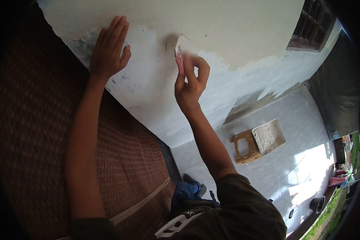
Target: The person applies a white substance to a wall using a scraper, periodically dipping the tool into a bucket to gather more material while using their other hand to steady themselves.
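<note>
My left hand (110, 54) lies flat on the wall (144, 80), fingers stretched out, near the wall's edge and some chipped, flaking patches. In my right hand (192, 84) is a pink putty scraper (180, 64), gripped between thumb and fingers. White putty coats the scraper's blade, which is at the wall surface; whether it touches is hard to tell. Fresh white putty covers the wall around both hands, with older cream paint beyond it. Part of my right fingers is blurred.
A tub of white putty (269, 137) rests on a brown plastic stool (248, 154) on the tiled floor (244, 176). Woven brown matting (120, 160) runs along the left. A barred window (312, 26) and a dark bucket (317, 204) are at the right.
</note>
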Demonstrator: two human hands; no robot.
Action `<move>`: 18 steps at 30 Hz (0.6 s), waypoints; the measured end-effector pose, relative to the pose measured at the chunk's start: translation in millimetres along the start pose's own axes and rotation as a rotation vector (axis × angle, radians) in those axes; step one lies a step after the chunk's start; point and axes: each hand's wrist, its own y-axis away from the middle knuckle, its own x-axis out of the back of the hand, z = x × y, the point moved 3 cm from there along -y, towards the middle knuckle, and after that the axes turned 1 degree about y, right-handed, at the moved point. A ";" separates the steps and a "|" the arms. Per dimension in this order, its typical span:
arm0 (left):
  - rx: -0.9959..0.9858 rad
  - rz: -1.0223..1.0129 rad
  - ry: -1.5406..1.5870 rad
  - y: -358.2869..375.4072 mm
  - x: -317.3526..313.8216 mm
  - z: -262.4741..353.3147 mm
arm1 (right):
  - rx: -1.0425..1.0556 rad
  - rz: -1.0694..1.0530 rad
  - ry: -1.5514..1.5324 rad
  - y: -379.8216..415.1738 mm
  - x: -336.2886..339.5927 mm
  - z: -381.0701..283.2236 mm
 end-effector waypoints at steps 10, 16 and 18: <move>0.012 -0.007 -0.010 -1.5 0.8 -0.7 | -0.058 -0.154 0.126 53.9 -44.0 -14.8; 0.010 -0.009 -0.032 0.2 0.4 -0.7 | -0.333 -0.314 -0.287 58.3 -4.9 -41.3; 0.008 -0.006 -0.031 0.0 0.3 -0.6 | -0.296 -0.233 -0.341 33.8 9.4 -33.1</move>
